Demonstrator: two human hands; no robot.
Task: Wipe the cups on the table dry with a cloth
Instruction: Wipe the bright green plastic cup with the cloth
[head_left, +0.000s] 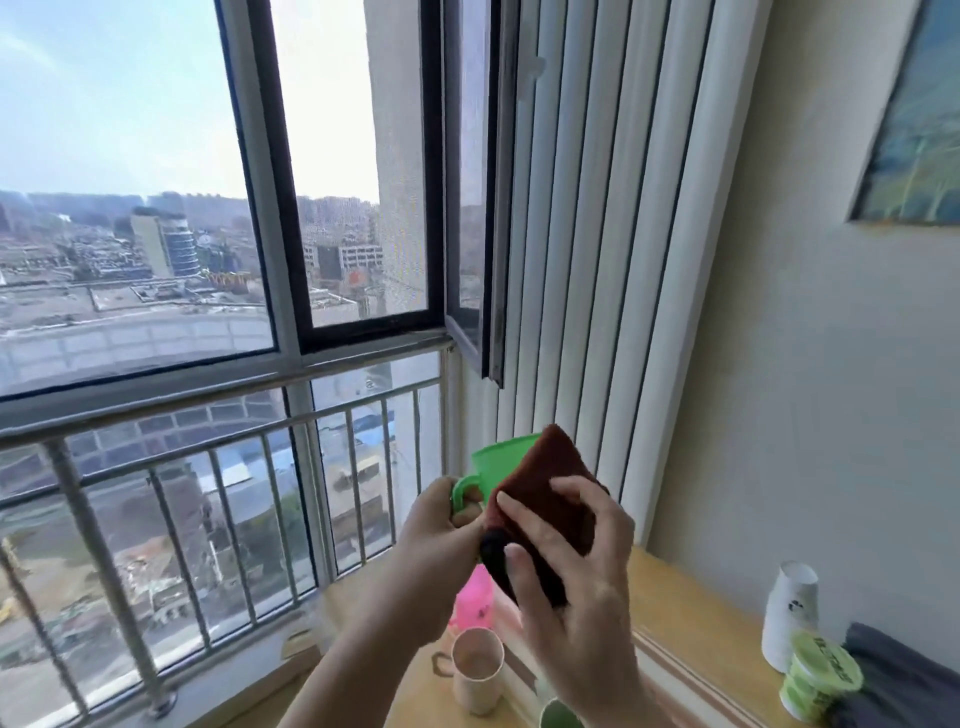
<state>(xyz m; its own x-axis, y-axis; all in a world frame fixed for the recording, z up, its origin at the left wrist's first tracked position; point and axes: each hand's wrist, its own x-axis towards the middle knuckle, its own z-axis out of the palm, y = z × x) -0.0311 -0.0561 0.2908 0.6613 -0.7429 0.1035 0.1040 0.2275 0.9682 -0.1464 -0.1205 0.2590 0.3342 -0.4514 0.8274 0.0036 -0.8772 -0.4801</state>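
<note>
Cup and cloth being held up over the table, lower centre of the frame.

The left hand is gripping the mug by its handle; the right hand is pressing the cloth against the mug's right side. Below them, cups are standing on the table. At lower right, a paper cup is sitting behind a tub. The window is filling the upper left.

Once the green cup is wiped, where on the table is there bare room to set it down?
Bare wood shows on the table between the right hand and the white paper cup. It is crowded below the hands, around the pink cup and beige cup, and at the far right by the green tub.
</note>
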